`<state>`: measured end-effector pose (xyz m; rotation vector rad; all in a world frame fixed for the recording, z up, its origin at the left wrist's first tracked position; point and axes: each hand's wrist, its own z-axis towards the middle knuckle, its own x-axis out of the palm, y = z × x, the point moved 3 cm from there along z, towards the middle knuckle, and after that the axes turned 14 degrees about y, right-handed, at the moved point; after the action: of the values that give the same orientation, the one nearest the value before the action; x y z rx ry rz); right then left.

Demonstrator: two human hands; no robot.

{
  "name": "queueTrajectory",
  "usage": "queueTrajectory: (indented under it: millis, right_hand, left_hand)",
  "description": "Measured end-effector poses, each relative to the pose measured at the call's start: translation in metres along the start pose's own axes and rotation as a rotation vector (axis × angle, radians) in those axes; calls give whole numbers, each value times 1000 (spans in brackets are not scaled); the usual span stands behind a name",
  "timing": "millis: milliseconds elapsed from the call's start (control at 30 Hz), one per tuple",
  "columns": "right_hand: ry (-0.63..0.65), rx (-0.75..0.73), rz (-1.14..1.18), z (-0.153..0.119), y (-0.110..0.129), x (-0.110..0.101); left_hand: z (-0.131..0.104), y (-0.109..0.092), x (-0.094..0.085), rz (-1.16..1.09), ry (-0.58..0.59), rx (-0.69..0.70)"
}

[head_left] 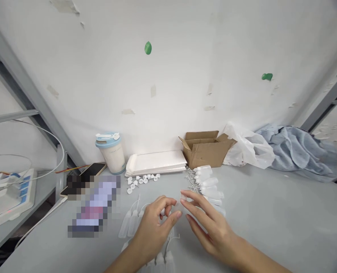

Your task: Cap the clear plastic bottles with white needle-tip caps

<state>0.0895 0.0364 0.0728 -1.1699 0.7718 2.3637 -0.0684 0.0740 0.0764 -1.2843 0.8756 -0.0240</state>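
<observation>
Both hands meet over the front middle of the table around a small translucent squeeze bottle (179,206), partly hidden by the fingers. My left hand (154,223) is closed on it, thumb and index finger curled round its side. The fingertips of my right hand (209,223) touch its upper end, with the thumb lower down. Beneath and beside my left hand lie several squeeze bottles with thin bent spouts (133,223). Past my right fingers is a pile of similar bottles (209,185). Several small white caps (141,180) are scattered farther back.
A stack of white padded envelopes (157,161), an open cardboard box (208,151), a plastic bag (248,148) and a blue cloth (301,151) line the wall. At left stand a lidded cup (111,153), a phone (85,178), a blurred-out screen (97,208) and a power strip (13,201).
</observation>
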Motion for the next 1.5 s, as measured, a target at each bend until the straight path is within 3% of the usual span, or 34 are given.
queueTrajectory:
  millis: [233,433,567,733,900,1133,1300,1400,1500]
  right_hand:
    - [-120,-32,-21,4,3,-8]
    - [-263,11,54,2,-2,-9]
    - [-190,122,151,4,-7,-8]
    - [50,279,464,11,-7,-6]
    - [61,393,830,12,-5,-1]
    - [-34,496,726,8,-16,0]
    - [48,425,600,5,-9,8]
    - [113,387,602,5,-3,11]
    - [119,424,608,5,-5,11]
  left_hand:
    - [-1,-1,-2,-45,-27,11]
    - [-1,-1,2,-169,47,6]
    - [-3,-4,3,-219,99,24]
    - [-3,-7,6,-307,173,67]
    - [0,-1,9,-340,137,44]
    - [0,6,0,-340,25,-161]
    - [-6,-4,-3,-247,-50,-69]
    - [-6,-7,-1,-144,-40,-5]
    - [-4,-4,-1,-116,-19,-31]
